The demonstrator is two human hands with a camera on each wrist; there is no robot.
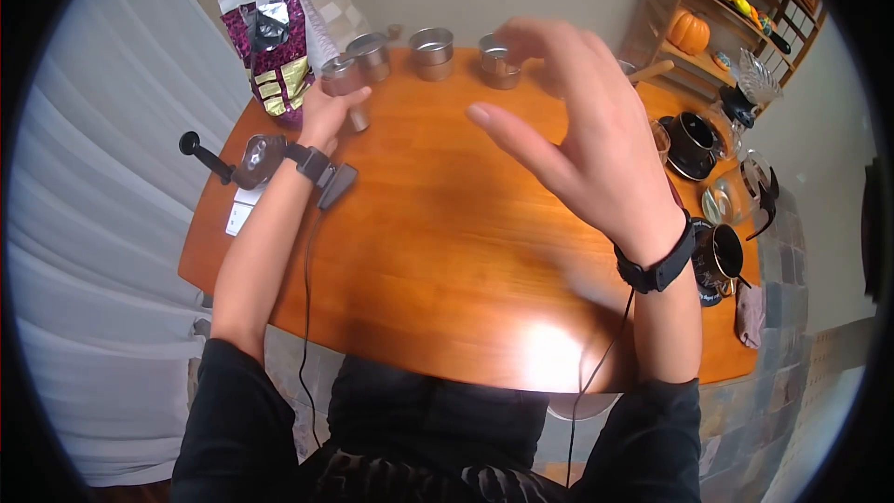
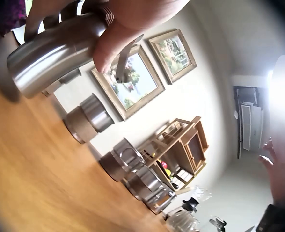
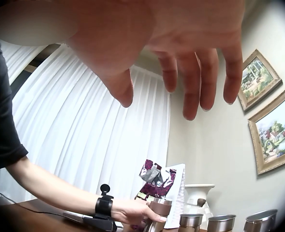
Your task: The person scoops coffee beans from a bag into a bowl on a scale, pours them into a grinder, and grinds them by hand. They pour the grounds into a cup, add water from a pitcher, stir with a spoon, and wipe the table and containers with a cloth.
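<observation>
Left forearm reaches forward over the glossy orange-brown wooden table; left hand grips the silver metal cylinder, fingers round its wall and thumb on the near side. Cylinder located beside the purple-and-gold foil bag, near a row of round silver metal cups. Right hand raised, holding nothing: fingers apart, slightly bent; thumb spread wide.
</observation>
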